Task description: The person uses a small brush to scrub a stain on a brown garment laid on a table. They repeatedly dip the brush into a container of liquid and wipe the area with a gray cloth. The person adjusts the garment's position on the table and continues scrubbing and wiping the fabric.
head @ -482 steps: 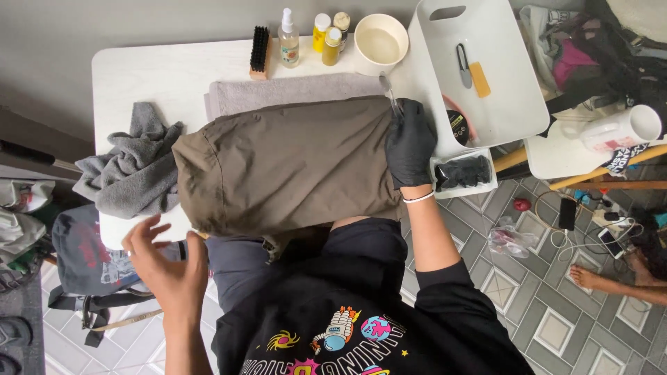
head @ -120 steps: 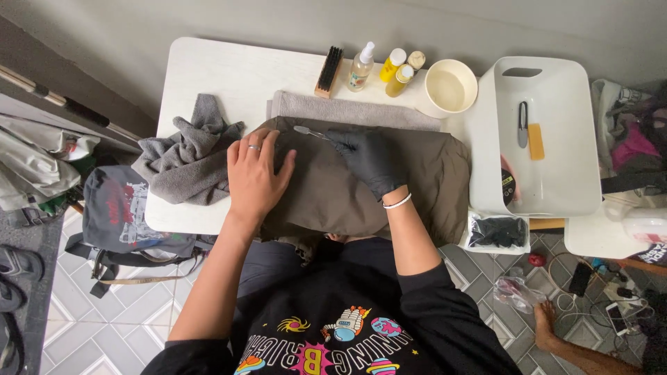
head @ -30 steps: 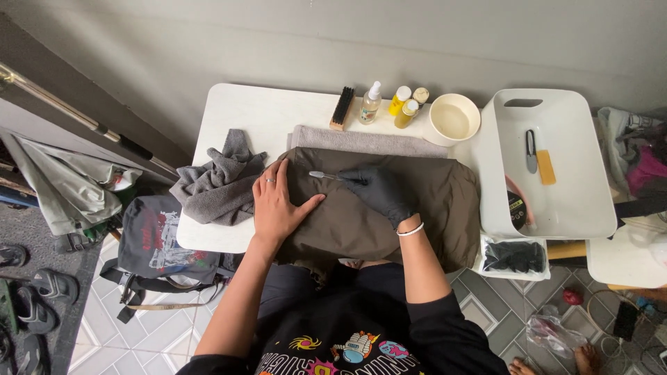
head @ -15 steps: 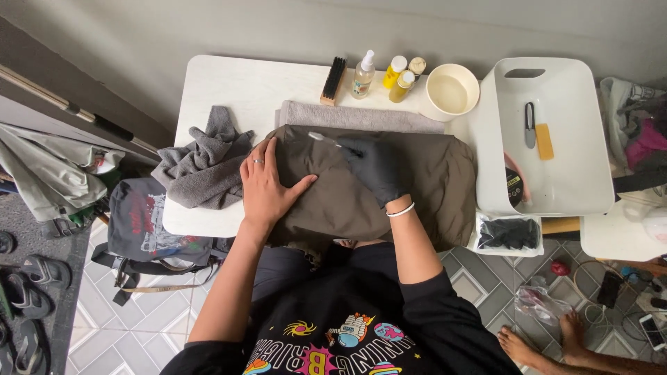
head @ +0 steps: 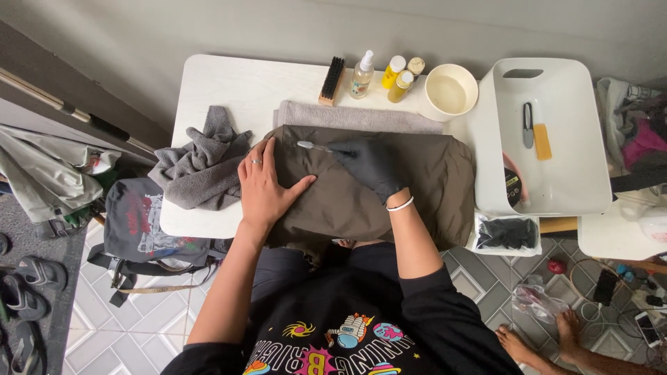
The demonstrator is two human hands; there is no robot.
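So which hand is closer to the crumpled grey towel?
Left. The bare left hand lies flat on the garment right beside the towel; the gloved right hand is farther off, toward the garment's middle.

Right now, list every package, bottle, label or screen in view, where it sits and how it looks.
Clear spray bottle, table's back edge: white nozzle, pale label.
Two yellow bottles beside it: white caps.
Clear bag of black items, below the white tray.
Phone, floor at right: white, too small to tell more.
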